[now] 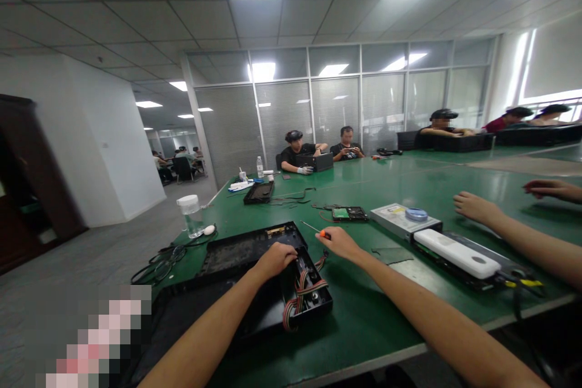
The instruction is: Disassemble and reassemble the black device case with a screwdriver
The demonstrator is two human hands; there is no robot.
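Note:
An open black metal case [325, 304] lies in front of me on the green table, with striped ribbon cables [297, 300] looping over its right end. My left hand [276, 259] reaches over the case, its fingers drawn together at the inner parts near the right side; what they pinch is hidden. Just beyond the case's right edge, my right hand [339, 244] grips a screwdriver [311, 227] by its orange handle. The thin shaft points left and away from me, its tip apart from the case parts under my left hand.
A hard drive [349, 213], a grey metal drive box [395, 219] and a white elongated device [457, 253] lie to the right. A lidded water jar [191, 218] and black cables [163, 264] stand left. Another person's hands [477, 207] rest at far right; several people sit beyond.

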